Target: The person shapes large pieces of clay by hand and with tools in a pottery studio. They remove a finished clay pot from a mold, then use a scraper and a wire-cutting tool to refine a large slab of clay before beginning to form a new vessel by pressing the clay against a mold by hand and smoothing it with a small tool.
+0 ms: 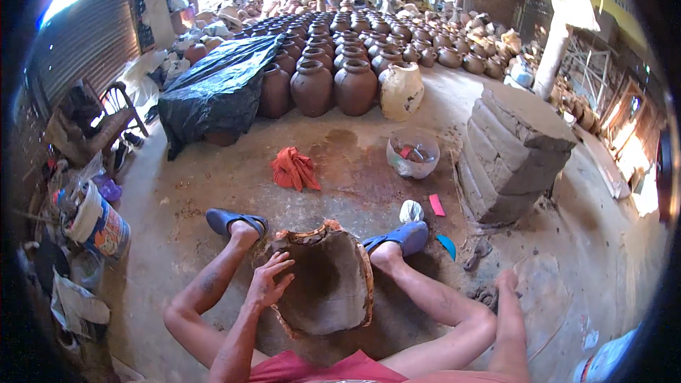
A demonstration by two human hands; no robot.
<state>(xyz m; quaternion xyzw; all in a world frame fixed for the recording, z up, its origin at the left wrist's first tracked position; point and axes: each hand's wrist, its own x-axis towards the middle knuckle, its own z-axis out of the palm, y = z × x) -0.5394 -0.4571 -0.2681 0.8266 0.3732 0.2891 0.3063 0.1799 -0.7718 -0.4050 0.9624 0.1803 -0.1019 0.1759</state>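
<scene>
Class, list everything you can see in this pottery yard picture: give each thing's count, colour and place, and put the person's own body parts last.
clay mould: one, brown-grey, between the feet
red cloth: one, on the floor ahead
plastic tub: one, clear, holding small tools, right of the cloth
clay slab stack: one, grey, right
pots: many, brown, in rows behind
pale pot: one, beside the front row
black sheet: one, over pots, left
bucket: one, white and blue, far left
chair: one, left wall
sandals: two, blue, on the feet
left hand: on the mould's rim
right hand: on the floor, right
</scene>
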